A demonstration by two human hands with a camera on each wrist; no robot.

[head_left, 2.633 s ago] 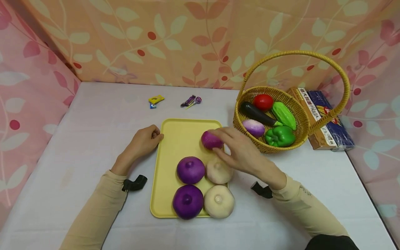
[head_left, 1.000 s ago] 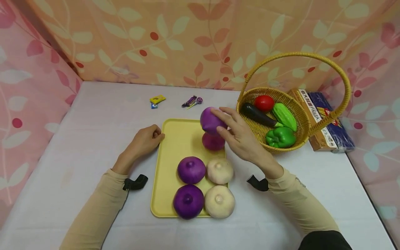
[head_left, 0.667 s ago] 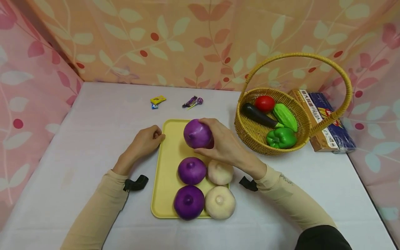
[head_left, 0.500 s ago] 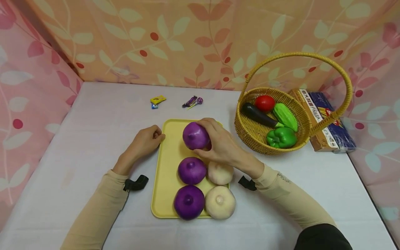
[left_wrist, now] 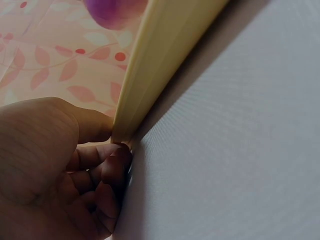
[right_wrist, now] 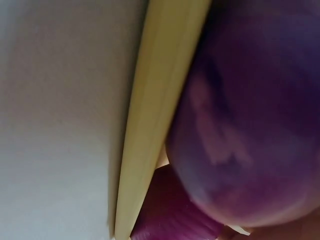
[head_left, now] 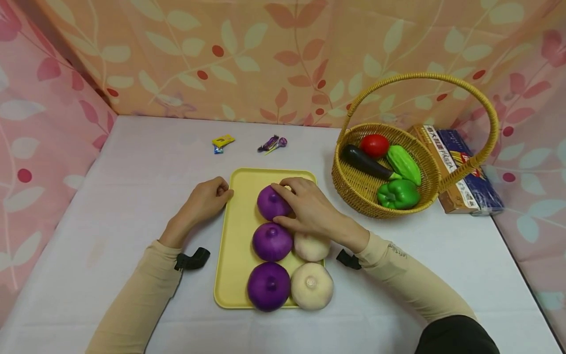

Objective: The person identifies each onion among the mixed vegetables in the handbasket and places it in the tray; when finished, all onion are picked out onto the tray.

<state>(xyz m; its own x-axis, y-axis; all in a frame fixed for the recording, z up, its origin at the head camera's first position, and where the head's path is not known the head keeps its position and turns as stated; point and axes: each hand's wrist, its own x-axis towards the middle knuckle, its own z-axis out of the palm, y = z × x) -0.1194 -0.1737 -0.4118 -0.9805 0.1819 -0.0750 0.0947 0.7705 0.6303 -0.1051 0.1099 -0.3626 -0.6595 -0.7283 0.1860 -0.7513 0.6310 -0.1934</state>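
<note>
The white table (head_left: 132,196) spreads out under your arms, with the wicker basket (head_left: 353,189) to the far right holding an eggplant, a tomato, a green pepper and a ridged green gourd. Just left of the basket lies the yellow tray (head_left: 240,246), its long axis running near to far. On it a column of three purple onions sits left of two white onions (head_left: 311,285).

Your right hand (head_left: 309,209) rests over the far purple onion (head_left: 270,202) — fingers curled across its top and right side, thumb down toward the middle onion. The onion sits at the far end of the tray, directly under and just left of that hand, touching the middle purple onion (head_left: 271,241). Your right hand is plainly the nearer one.

Your left hand (head_left: 204,199) is at the tray's far left corner; the left wrist view shows the thumb on the rim (left_wrist: 150,80) and the fingers curled in beneath it.

Behind your right hand a darker reddish onion (right_wrist: 175,212) shows only in the right wrist view — the head view hides it. Whether the held onion bears its full weight on the tray cannot be made out.
</note>
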